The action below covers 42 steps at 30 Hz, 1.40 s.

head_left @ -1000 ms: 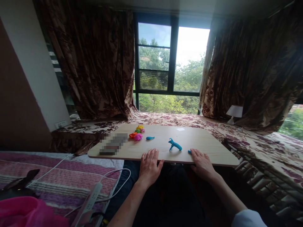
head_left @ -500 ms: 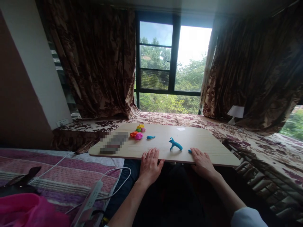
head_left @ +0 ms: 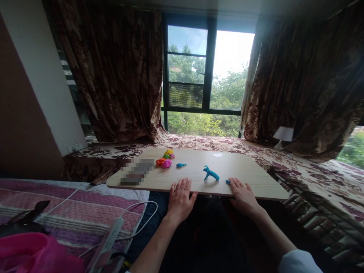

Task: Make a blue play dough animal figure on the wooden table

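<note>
My left hand (head_left: 182, 200) lies flat on the near edge of the pale table (head_left: 250, 170), palm down, fingers stretched out and holding nothing. At the same edge, farther right, my right hand (head_left: 243, 195) rests with its fingers extended. A small blue clay piece (head_left: 228, 182) peeks out at its fingertips, partly covered by them. Between the hands, a little farther back, stands a blue clay animal figure (head_left: 212, 174) with thin legs and a long body. Left of it lies a blue teardrop-shaped clay piece (head_left: 181, 165).
Pink (head_left: 166, 163), orange (head_left: 160, 161), green and yellow (head_left: 168, 152) clay lumps sit toward the table's back left. Left of them is a pixelated dark object (head_left: 138, 172). A white power strip (head_left: 111, 233) lies on the bed at left; a small lamp (head_left: 283, 135) stands by the window.
</note>
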Motion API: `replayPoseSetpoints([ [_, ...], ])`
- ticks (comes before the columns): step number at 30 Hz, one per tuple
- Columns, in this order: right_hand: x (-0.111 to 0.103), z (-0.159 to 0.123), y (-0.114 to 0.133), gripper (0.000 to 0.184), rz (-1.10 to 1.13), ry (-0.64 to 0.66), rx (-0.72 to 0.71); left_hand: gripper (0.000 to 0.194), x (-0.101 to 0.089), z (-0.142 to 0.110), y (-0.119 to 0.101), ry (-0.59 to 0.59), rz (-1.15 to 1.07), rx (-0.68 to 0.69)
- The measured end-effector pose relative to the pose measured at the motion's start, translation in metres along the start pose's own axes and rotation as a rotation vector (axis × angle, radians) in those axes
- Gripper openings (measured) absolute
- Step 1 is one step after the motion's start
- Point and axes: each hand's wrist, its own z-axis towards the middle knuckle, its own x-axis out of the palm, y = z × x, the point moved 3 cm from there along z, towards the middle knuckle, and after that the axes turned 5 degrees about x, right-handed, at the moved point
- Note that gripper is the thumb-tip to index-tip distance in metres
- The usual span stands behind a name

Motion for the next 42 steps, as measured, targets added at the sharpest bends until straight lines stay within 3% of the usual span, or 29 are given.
replayPoseSetpoints([
  [6, -0.003, -0.023, 0.012, 0.080, -0.008, -0.041, -0.084, 0.044, 0.000, 0.000, 0.000, 0.006, 0.000, 0.003],
  [13, -0.001, -0.001, 0.000, 0.075, -0.008, -0.016, -0.006, 0.044, 0.001, 0.000, 0.000, 0.001, 0.004, 0.005],
  [21, -0.003, -0.023, 0.012, 0.080, -0.015, -0.051, -0.092, 0.045, 0.003, 0.000, 0.001, 0.012, 0.005, 0.004],
  [28, 0.000, 0.001, -0.001, 0.077, -0.002, -0.006, 0.006, 0.045, 0.002, 0.000, 0.002, 0.003, 0.004, 0.012],
  [35, -0.002, -0.024, 0.016, 0.078, 0.012, -0.035, -0.078, 0.045, 0.002, 0.000, 0.001, 0.004, 0.002, 0.010],
  [42, -0.001, 0.004, -0.002, 0.073, 0.037, -0.007, 0.024, 0.044, 0.001, 0.000, 0.001, -0.003, 0.004, 0.013],
])
